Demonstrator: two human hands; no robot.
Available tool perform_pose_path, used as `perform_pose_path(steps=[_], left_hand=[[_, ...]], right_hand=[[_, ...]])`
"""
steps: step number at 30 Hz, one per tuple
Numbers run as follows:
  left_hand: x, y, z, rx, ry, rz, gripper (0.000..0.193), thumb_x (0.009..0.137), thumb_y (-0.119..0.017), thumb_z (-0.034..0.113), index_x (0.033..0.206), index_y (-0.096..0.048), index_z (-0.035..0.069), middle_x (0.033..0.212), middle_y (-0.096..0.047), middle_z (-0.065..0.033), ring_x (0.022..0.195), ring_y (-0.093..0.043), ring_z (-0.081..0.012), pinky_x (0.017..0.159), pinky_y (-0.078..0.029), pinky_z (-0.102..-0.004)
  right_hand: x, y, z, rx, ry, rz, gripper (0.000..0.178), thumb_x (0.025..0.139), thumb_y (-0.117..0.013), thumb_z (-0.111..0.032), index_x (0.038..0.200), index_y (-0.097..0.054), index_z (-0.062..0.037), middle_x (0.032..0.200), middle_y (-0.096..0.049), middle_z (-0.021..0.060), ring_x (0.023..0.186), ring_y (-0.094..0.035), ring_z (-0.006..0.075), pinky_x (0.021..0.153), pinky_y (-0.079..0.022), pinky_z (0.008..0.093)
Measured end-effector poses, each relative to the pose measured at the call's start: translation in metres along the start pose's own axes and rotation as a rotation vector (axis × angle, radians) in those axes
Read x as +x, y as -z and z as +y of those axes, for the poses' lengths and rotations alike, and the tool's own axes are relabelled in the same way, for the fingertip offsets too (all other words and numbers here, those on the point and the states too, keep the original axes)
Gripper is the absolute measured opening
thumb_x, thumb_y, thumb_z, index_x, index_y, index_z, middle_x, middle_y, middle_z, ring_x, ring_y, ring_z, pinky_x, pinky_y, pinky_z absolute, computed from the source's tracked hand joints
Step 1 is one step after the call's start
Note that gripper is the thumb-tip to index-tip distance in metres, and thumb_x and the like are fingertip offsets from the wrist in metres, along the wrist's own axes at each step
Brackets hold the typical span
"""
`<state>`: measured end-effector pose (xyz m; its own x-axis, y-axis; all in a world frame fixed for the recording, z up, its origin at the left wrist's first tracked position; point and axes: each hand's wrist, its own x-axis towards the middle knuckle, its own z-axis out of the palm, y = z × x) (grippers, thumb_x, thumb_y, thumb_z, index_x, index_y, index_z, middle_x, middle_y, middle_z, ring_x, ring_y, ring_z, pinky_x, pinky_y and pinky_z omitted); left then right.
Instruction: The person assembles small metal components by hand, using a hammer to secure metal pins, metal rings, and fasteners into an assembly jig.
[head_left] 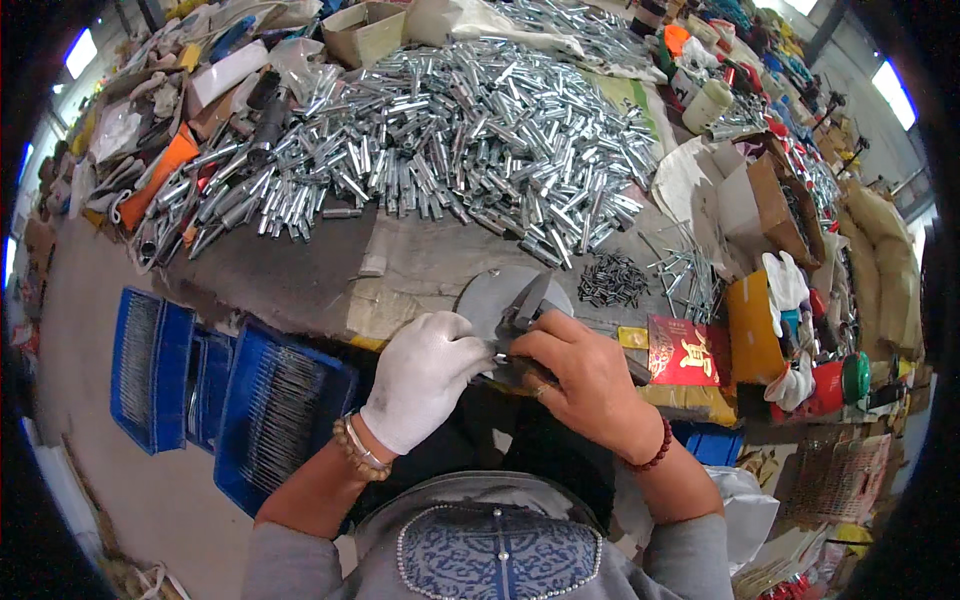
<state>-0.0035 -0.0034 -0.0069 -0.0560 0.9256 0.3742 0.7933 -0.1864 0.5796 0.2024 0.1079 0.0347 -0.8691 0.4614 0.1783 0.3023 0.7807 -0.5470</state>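
The left hand, in a white glove, pinches a small shiny metal piece between closed fingertips. The bare right hand curls just beside it, by a dark metal tool; I cannot tell what its fingers hold. From the hands, 3 blue bins sit near 9 o'clock, a red card at 3, small dark bits at 2, and a big silver tube heap at 12.
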Motion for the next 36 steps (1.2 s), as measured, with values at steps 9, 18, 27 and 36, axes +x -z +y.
perform_pose_path(steps=[9, 18, 27, 36], left_hand=[[0.000, 0.000, -0.002, -0.011, -0.027, 0.003, 0.019, 0.081, -0.076, 0.006, 0.099, -0.074, 0.005, 0.101, -0.067, -0.0126, 0.098, -0.065, -0.0369, 0.086, -0.053, -0.0457], [0.000, -0.004, -0.002, 0.026, -0.062, 0.068, 0.013, 0.084, -0.075, 0.007, 0.098, -0.075, 0.007, 0.097, -0.066, -0.0112, 0.094, -0.066, -0.0353, 0.080, -0.054, -0.0469], [0.001, -0.005, 0.000, 0.035, -0.054, 0.089, 0.015, 0.083, -0.081, 0.012, 0.096, -0.075, 0.008, 0.094, -0.066, -0.0102, 0.092, -0.065, -0.0347, 0.079, -0.054, -0.0461], [-0.002, -0.005, -0.001, 0.033, -0.003, 0.029, 0.019, 0.082, -0.082, 0.012, 0.100, -0.076, 0.009, 0.099, -0.066, -0.0107, 0.097, -0.066, -0.0338, 0.084, -0.054, -0.0435]], right_hand=[[0.008, 0.002, -0.013, -0.244, 0.116, -0.002, 0.037, 0.075, -0.076, -0.004, 0.110, -0.068, -0.0100, 0.102, -0.062, 0.0092, 0.096, -0.067, 0.0319, 0.077, -0.056, 0.0440], [0.008, -0.007, -0.007, -0.318, 0.164, 0.041, 0.022, 0.085, -0.069, -0.016, 0.106, -0.066, -0.0121, 0.099, -0.060, 0.0075, 0.095, -0.065, 0.0280, 0.078, -0.056, 0.0409], [-0.002, -0.024, 0.001, -0.373, 0.172, 0.207, 0.026, 0.085, -0.067, -0.017, 0.110, -0.068, -0.0138, 0.100, -0.060, 0.0049, 0.096, -0.063, 0.0249, 0.081, -0.053, 0.0398], [-0.008, -0.029, -0.005, -0.580, 0.225, 0.183, 0.032, 0.088, -0.067, -0.018, 0.118, -0.073, -0.0086, 0.102, -0.060, 0.0030, 0.093, -0.061, 0.0218, 0.078, -0.049, 0.0351]])
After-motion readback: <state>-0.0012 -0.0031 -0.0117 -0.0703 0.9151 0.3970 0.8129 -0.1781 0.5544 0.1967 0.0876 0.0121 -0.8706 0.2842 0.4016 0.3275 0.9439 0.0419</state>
